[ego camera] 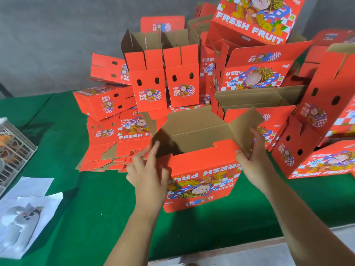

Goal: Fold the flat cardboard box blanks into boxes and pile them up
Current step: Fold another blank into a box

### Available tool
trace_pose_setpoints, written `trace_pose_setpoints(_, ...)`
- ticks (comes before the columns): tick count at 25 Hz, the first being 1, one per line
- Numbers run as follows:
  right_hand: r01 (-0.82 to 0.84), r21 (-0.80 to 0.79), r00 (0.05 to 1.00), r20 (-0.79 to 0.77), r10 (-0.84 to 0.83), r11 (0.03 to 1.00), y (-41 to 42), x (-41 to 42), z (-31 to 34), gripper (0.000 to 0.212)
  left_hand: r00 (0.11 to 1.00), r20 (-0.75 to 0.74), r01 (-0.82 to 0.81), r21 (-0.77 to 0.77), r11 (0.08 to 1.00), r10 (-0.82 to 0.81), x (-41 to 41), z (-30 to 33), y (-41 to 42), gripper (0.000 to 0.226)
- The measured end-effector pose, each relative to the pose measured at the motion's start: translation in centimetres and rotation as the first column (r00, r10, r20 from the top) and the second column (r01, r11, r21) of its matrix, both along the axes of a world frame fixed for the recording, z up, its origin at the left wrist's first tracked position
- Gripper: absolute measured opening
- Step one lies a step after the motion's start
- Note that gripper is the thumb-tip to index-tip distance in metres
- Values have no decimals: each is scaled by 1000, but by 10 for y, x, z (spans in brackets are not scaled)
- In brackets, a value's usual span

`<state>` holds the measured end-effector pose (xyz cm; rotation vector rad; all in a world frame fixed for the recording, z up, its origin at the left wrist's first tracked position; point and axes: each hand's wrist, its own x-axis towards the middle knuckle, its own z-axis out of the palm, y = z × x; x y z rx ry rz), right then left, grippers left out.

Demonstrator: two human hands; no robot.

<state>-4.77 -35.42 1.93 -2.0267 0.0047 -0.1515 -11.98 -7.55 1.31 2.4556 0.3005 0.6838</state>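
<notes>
A half-folded red cardboard box point(201, 169) printed "FRESH FRUIT" stands open-topped on the green table point(92, 208) in front of me. My left hand point(148, 171) lies against its left corner, with straight fingers pressing the dark left side flap inward. My right hand point(251, 154) grips the brown right side flap, thumb at the front corner and fingers over the flap. A stack of flat red blanks point(107, 148) lies just left of and behind the box. Folded boxes point(149, 83) are piled behind and to the right point(311, 116).
A white wire crate point(13, 144) sits at the table's left edge. Sheets of white paper with a grey printed figure point(25, 214) lie at the near left. The table's front edge point(230, 252) runs below my arms. A grey wall is behind.
</notes>
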Motion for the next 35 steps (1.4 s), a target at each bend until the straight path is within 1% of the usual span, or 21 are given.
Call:
trace_pose_setpoints(2, -19, -22, 998, 63, 20, 1000, 10, -3, -5, 97, 991, 82, 106, -8, 994, -105, 1, -2, -4, 54)
trace_pose_setpoints(4, -10, -122, 989, 143, 27, 993, 15, -7, -8, 95, 982, 77, 182, -108, 977, -174, 1, -1, 2, 48)
trace_pose_setpoints(5, 17, -195, 978, 208, 25, 981, 16, -8, -9, 84, 976, 49, 215, -118, 969, -211, 4, 1, 7, 46)
trace_pose_setpoints(7, 45, -320, 946, 319, 63, 947, 14, -8, -19, 57, 963, -96, 257, 21, 966, -253, 16, 9, 14, 51)
trace_pose_setpoints(9, 76, -383, 947, 316, 53, 921, 19, -16, -23, 40, 939, -284, 250, 186, 950, -192, 32, 21, 14, 65)
trace_pose_setpoints(12, 144, -471, 963, 268, -14, 871, 24, -16, -15, 12, 903, -426, 161, 215, 963, -56, 53, 25, 8, 74)
trace_pose_setpoints(14, 125, -496, 977, 212, -20, 859, 26, -14, -7, 24, 888, -458, 125, 150, 981, -43, 53, 19, 9, 81)
trace_pose_setpoints(16, 120, -372, 990, 114, -82, 921, 32, -12, -1, 33, 895, -407, 145, -115, 983, -180, 54, 15, 17, 82)
trace_pose_setpoints(18, 147, -183, 987, -41, -157, 972, 38, -2, 3, 59, 909, -226, 203, -492, 847, -350, 58, 14, 27, 67)
trace_pose_setpoints(19, 158, -93, 978, -125, -169, 983, 40, 5, 5, 68, 918, -141, 212, -614, 760, -370, 60, 13, 31, 55)
trace_pose_setpoints(20, 166, 19, 963, -217, -158, 986, 42, 15, 8, 71, 927, -105, 205, -663, 720, -361, 62, 14, 33, 51)
trace_pose_setpoints(22, 113, 181, 941, -334, -47, 977, 36, 26, 12, 70, 925, -137, 204, -605, 770, -353, 65, 14, 32, 44)
trace_pose_setpoints(24, 8, 6, 920, -393, -5, 1000, 36, 27, 8, 92, 914, -233, 229, -377, 897, -331, 66, 11, 28, 18)
trace_pose_setpoints(25, -3, -128, 913, -405, -50, 992, 39, 27, 6, 108, 892, -309, 241, -297, 924, -331, 66, 12, 27, 22)
trace_pose_setpoints(27, -61, -308, 913, -402, -72, 949, 39, 22, 7, 133, 838, -427, 260, -236, 936, -340, 70, 12, 31, 75)
trace_pose_setpoints(28, -81, -384, 908, -408, -91, 920, 42, 25, 9, 139, 821, -481, 259, -163, 952, -306, 73, 13, 30, 83)
trace_pose_setpoints(30, -101, -521, 886, -435, -161, 848, 50, 29, 16, 141, 786, -577, 265, -12, 964, -223, 73, 17, 21, 79)
trace_pose_setpoints(32, -71, -621, 874, -416, -252, 781, 57, 31, 18, 137, 792, -583, 276, 72, 958, -184, 71, 19, 17, 72)
trace_pose_setpoints(33, -62, -648, 872, -405, -275, 759, 58, 31, 18, 135, 809, -555, 277, 68, 959, -194, 72, 18, 18, 70)
trace_pose_setpoints(34, -56, -654, 873, -399, -282, 754, 58, 30, 18, 133, 832, -504, 265, -5, 964, -232, 74, 15, 20, 68)
trace_pose_setpoints(35, -48, -642, 874, -397, -278, 765, 57, 28, 18, 129, 857, -435, 230, -158, 960, -277, 75, 13, 24, 65)
